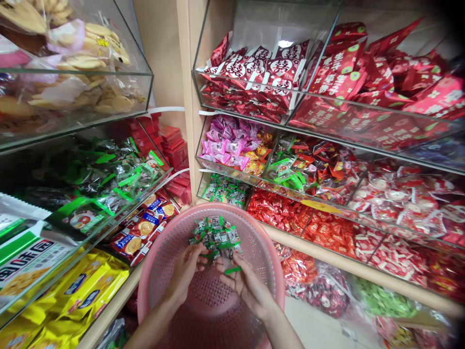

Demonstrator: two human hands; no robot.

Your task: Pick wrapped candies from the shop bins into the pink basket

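A round pink plastic basket (162,252) with perforated walls stands in front of me. Small clear packets with green edges (216,232) are bunched inside it, just beyond my fingers. My left hand (187,269) reaches in with thumb and fingers curled at the near left side of the bunch; what its fingertips grip is hidden. My right hand (247,286) is palm up on the other side, holding one clear packet with a green strip (232,270) across its fingers. The basket's lower part is partly covered by my forearms.
Clear bins of wrapped snacks flank the basket: green-edged packets (119,179) left, red double-happiness bags (257,68) upper right, pink-wrapped sweets (225,143) below. Yellow packs (83,295) lie low left. A wooden shelf edge (327,261) runs right, with bagged goods (319,291) beneath.
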